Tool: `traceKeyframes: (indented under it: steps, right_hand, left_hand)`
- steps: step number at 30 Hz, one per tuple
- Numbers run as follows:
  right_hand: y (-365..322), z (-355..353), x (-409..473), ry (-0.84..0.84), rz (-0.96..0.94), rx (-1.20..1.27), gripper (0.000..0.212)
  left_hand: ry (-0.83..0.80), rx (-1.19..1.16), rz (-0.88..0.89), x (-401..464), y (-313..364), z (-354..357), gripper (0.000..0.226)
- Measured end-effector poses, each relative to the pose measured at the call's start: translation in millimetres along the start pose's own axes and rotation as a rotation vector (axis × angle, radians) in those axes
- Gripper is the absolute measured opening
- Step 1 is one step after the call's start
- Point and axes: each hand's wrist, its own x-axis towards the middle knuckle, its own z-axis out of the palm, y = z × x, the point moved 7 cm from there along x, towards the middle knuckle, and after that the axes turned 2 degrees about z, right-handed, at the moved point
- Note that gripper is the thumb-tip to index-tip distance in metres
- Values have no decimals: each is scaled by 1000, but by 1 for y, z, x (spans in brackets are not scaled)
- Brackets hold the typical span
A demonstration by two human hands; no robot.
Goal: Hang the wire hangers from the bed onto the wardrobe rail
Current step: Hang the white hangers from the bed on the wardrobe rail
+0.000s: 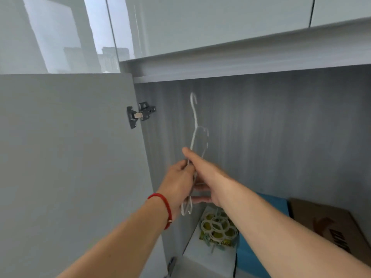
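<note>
- A white wire hanger (195,125) is held edge-on inside the open wardrobe (281,127), its hook at the top curling up toward the underside of the wardrobe's top panel (241,72); the hook is motion-blurred and no rail shows at its tip.
- More white wire runs down between the two hands, and a looped end (185,208) pokes out below the left hand; whether this is one hanger or several bunched together cannot be told.
- The left hand (178,183) is closed round the lower part of the wire, fingers curled in, with a red cord bracelet (163,207) on the wrist.
- The right hand (202,175) lies across the wire just beside the left, thumb pointing up along the hanger's shoulder and fingers wrapped behind it, so it too is clamped on the wire.
- Both forearms reach in from the bottom edge of the view.
- To the left stands the opened wardrobe door (70,157), its metal hinge (140,114) fixed at the wardrobe's left front edge.
- Low in the wardrobe, below the hands, a white plastic ring hanger (217,227) rests on a yellow packet atop a white box (202,255).
- Beside that is a blue box (253,255), and by the right edge a brown cardboard box (329,223).
</note>
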Motion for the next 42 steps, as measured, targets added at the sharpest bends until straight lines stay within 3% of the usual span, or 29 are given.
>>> traceKeyframes:
  steps: [3,11,18,24,26,30,32,36,42]
  right_hand:
    - [-33,-2,36,28,-76,-36,60]
    - [-85,-21,112,6,-297,-6,30]
    - [-107,-26,156,-5,-338,-4,40]
    - [-112,-29,167,-46,-355,-9,37]
    - [-109,-29,168,-48,-356,-11,23]
    - [-93,-29,165,-15,-374,-103,15]
    - [-85,-30,161,-16,-391,-156,19]
    - [-75,-23,147,5,-446,-268,51]
    - [-56,-2,86,86,-633,-380,33]
  left_hand:
    - [24,-16,35,39,18,-8,32]
    - [128,23,101,139,64,-15,32]
    - [153,13,133,210,79,-11,33]
    - [139,4,56,241,84,-11,31]
    - [142,28,0,244,78,-14,30]
    - [160,113,-33,243,64,-20,35]
    - [167,134,-25,236,59,-23,42]
    - [195,128,-71,209,44,-37,64]
    - [244,204,-14,119,17,-48,50]
